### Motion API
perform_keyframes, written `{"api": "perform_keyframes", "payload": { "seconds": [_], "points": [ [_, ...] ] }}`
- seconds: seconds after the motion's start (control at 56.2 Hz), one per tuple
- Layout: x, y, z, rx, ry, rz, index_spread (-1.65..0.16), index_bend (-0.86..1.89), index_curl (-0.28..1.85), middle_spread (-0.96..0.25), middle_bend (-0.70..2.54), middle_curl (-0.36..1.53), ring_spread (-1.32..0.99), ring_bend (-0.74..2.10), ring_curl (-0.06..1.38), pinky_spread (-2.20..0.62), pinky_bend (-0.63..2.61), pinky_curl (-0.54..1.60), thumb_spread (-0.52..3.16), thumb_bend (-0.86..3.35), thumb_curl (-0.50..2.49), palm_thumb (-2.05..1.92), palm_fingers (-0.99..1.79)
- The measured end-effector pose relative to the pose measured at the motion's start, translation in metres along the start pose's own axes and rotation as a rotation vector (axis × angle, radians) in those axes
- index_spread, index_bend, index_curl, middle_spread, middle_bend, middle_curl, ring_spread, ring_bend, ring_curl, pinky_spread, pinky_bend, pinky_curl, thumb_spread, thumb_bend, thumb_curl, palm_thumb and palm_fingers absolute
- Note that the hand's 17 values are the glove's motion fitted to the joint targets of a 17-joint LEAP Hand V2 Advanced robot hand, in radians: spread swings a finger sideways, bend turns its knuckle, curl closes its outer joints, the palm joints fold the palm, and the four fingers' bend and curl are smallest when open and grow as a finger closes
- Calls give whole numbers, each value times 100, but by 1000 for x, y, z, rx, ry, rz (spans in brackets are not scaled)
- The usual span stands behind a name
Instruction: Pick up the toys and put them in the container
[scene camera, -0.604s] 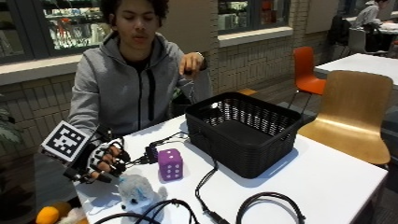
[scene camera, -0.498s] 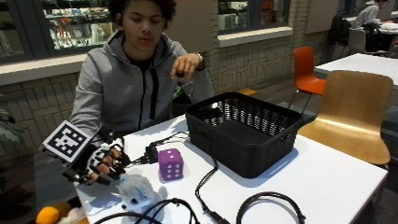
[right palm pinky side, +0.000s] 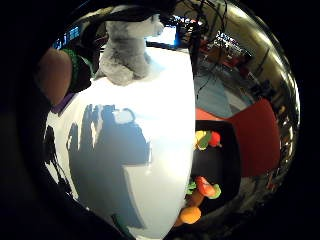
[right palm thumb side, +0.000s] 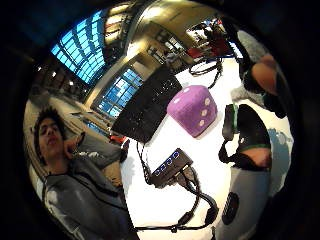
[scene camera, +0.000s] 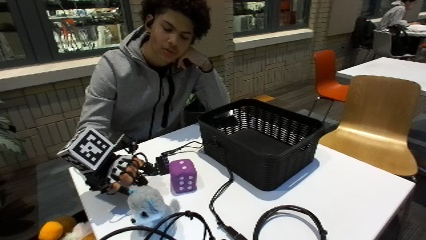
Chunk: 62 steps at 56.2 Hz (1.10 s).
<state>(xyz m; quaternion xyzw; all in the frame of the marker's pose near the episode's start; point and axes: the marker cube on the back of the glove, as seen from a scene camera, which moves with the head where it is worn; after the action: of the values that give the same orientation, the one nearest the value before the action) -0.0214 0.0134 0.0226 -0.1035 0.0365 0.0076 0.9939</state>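
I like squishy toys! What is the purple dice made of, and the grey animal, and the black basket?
The purple dice looks like soft plush fabric: rounded corners, matte, white dots. The grey animal seems to be fluffy plush too, with fuzzy fur. The black basket looks like hard plastic woven in a lattice with holes, though it could be wicker.

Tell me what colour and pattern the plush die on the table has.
The plush die is purple with white dots, clearest in the thumb side palm view.

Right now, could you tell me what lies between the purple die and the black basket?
In the outside view, only bare white table and a black cable separate the purple die from the black basket.
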Motion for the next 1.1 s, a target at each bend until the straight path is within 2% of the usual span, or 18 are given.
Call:
{"api": "perform_keyframes", "payload": {
  "seconds": [0.16, 0.267, 0.391, 0.533, 0.711, 0.96, 1.102],
  "points": [
    [-23, 0, 2, -50, 21, -60, -18, 19, 23, -7, 69, 29, -28, 90, 30, -18, 43, 28, 158, 73, 31, 28, 80],
    [-42, -11, 4, -84, 46, -75, -21, 16, 25, -7, 66, 30, -28, 87, 30, -18, 52, 33, 154, 62, 27, 11, 64],
    [-66, -30, 16, -222, 86, -97, -25, 16, 25, -7, 59, 30, -27, 81, 29, -16, 67, 38, 144, 51, 24, 1, 46],
    [-82, -66, 38, -383, 143, -114, -27, 23, 29, -7, 54, 30, -26, 73, 26, -15, 73, 39, 137, 45, 25, 3, 40],
    [-90, -84, 70, -601, 248, -61, -30, 21, 33, -4, 33, 28, -20, 48, 21, -7, 90, 44, 129, 35, 25, 1, 0],
    [-88, -76, 88, -642, 333, 14, -32, 18, 35, -1, 19, 28, -11, 31, 16, 1, 98, 42, 117, 18, 26, 0, -2],
    [-86, -77, 90, -596, 326, 26, -33, 27, 37, 0, 13, 26, -9, 28, 15, 0, 112, 43, 113, 16, 29, 8, 14]
  ]
}}
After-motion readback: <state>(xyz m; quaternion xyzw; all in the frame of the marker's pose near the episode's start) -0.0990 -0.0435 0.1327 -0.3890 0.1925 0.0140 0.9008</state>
